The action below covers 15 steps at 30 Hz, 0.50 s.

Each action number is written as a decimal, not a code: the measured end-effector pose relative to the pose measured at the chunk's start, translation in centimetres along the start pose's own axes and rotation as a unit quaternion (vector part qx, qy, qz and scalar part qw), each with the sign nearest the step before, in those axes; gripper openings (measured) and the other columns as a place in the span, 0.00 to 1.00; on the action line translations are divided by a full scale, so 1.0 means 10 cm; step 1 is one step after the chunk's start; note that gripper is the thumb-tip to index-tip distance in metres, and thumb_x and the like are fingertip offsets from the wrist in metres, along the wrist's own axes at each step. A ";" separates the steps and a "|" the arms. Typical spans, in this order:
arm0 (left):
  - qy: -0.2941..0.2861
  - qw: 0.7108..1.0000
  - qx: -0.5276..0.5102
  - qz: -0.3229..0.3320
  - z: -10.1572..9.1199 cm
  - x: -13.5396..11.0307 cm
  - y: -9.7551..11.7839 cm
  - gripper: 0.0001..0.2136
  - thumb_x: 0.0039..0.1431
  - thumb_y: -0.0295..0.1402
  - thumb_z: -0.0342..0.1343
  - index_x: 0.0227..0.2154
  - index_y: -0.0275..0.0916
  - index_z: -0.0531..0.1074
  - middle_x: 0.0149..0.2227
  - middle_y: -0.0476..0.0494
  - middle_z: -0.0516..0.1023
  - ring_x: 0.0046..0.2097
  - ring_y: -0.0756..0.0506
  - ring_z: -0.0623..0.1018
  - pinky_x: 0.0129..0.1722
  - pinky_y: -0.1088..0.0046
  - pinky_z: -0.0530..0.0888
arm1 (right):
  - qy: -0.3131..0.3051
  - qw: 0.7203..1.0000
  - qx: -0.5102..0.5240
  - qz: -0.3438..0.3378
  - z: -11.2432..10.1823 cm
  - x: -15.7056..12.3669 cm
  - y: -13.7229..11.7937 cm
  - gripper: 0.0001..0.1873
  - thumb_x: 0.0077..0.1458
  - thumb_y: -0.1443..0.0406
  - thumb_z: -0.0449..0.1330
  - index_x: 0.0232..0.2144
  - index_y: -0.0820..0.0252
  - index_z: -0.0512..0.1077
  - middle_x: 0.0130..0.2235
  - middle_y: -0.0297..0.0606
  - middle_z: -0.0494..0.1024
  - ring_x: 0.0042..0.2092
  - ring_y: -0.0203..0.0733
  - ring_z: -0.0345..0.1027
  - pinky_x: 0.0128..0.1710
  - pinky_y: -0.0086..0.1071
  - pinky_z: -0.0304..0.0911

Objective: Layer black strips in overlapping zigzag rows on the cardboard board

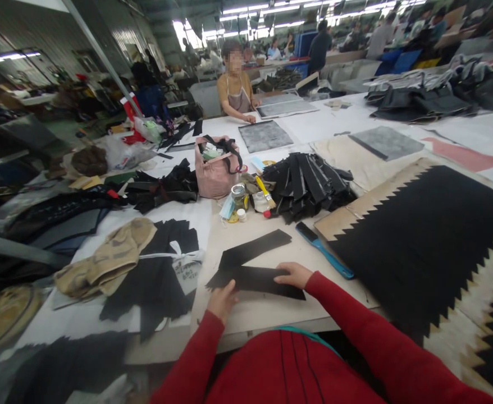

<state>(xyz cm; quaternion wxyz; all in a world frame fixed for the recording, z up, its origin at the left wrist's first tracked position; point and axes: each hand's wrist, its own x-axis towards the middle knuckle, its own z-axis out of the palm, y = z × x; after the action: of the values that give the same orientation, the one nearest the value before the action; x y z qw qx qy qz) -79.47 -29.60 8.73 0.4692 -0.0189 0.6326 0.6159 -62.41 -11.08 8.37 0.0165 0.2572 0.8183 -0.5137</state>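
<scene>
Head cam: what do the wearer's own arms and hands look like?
Long, plain red sleeves cover both arms down to about the wrists. Left hand and right hand are bare: no gloves visible. No cables or markings visible on either sleeve.

Long ceiling lights (pixel 245 9), bright windows (pixel 179 29), ribbed wall (pixel 44 33), white-topped table (pixel 314 120).

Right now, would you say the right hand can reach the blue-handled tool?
Probably yes: the right hand touches a black strip, but only pale board separates it from the blue-handled tool.
</scene>
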 end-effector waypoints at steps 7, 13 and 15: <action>-0.121 0.907 0.400 -0.057 -0.50 -0.06 -0.51 0.13 0.48 0.42 0.48 0.26 0.35 0.66 0.20 0.51 0.69 0.16 0.55 0.66 0.14 0.80 0.58 | 0.153 0.963 -0.219 0.043 -0.25 -0.21 0.57 0.25 0.49 0.62 0.52 0.50 0.66 0.62 0.52 0.49 0.62 0.54 0.45 0.54 0.54 0.38 0.49; -0.026 0.825 0.494 0.273 -0.69 0.13 -0.31 0.11 0.52 0.33 0.44 0.35 0.37 0.69 0.37 0.42 0.73 0.41 0.47 0.71 0.42 0.68 0.68 | 0.264 0.888 -0.329 0.181 -0.42 -0.57 1.01 0.28 0.53 0.65 0.46 0.54 0.77 0.54 0.54 0.62 0.57 0.53 0.54 0.54 0.50 0.46 0.53; -0.021 0.770 0.537 0.345 -0.68 0.21 -0.24 0.12 0.53 0.30 0.44 0.37 0.36 0.69 0.40 0.40 0.71 0.44 0.46 0.69 0.47 0.67 0.66 | 0.270 0.871 -0.349 0.215 -0.40 -0.58 1.08 0.28 0.54 0.64 0.45 0.54 0.79 0.53 0.50 0.64 0.62 0.48 0.57 0.60 0.45 0.47 0.57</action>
<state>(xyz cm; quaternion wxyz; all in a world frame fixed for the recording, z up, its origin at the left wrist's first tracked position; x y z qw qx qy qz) -83.09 -34.42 4.26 0.1718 0.4683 0.8142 0.2971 -51.75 -6.37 2.94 -0.0062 0.5326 0.8416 -0.0893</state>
